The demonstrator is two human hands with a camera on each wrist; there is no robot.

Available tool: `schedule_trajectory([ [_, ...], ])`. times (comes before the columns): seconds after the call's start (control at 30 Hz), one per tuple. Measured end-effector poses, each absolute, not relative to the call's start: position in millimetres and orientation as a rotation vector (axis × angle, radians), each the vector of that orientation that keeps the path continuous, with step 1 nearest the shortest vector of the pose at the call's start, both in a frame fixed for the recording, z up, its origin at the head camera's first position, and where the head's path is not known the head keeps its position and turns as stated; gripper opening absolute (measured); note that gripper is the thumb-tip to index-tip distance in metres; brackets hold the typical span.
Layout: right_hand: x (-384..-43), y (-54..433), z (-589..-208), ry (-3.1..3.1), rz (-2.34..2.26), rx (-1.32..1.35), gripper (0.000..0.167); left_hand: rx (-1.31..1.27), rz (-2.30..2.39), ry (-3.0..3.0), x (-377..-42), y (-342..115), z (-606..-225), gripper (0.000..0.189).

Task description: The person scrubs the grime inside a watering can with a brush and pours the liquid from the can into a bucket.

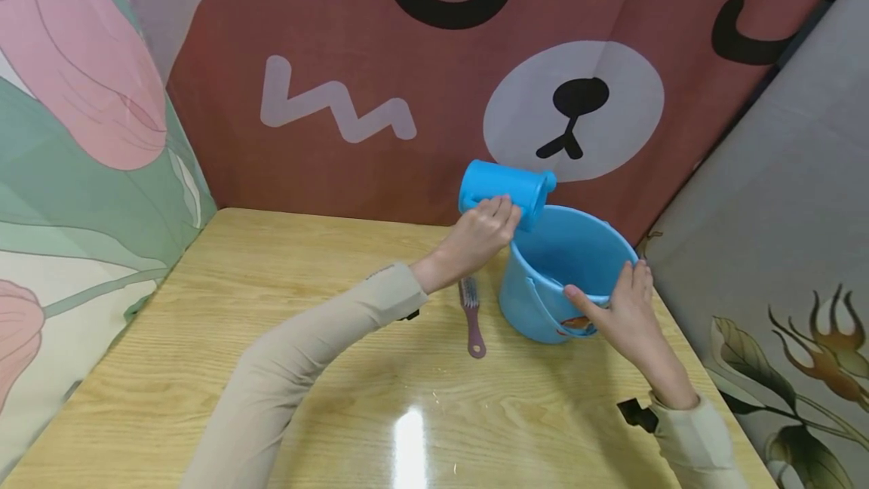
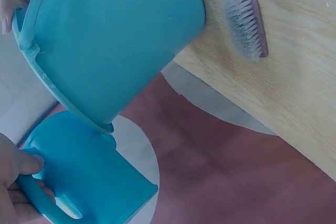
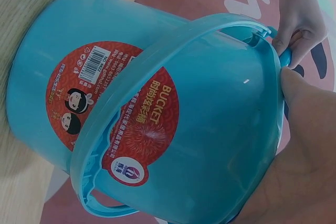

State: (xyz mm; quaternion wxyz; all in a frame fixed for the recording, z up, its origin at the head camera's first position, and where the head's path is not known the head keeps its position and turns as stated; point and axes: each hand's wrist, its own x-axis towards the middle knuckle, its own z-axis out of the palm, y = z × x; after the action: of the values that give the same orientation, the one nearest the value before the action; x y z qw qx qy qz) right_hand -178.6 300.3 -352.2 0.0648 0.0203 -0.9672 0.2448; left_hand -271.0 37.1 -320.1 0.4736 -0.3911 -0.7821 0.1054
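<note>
Blue cup (image 1: 505, 181) sideways, handle (image 2: 46, 205) within left grip (image 1: 485, 226)

Bucket (image 1: 566, 255): smooth plas., semi-gloss; handle (image 3: 90, 150) same. Label (image 3: 152, 108) on it: printed, slight sheen, paper or film, can't tell. Jug (image 1: 505, 183): smooth plas., a bit shiny. Brush (image 1: 474, 323): smooth plas.-look handle w/ rough, translucent bristles (image 2: 244, 30). Tbl (image 1: 339, 421): wood-grain top, smooth, glossy, bright glare. Backdrop (image 1: 339, 187): matt printed cloth, lightly creased. Sleeve (image 1: 326, 338): matt cloth, wrinkled.
</note>
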Motion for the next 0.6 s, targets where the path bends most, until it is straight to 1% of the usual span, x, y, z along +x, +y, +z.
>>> schedule_trajectory([
  [0.6, -177.5, 299.5, -352.1, -2.91, 0.748, 0.066, 0.116, -0.969, 0.371, -1.94, -264.8, 39.2, -316.1, 0.019],
])
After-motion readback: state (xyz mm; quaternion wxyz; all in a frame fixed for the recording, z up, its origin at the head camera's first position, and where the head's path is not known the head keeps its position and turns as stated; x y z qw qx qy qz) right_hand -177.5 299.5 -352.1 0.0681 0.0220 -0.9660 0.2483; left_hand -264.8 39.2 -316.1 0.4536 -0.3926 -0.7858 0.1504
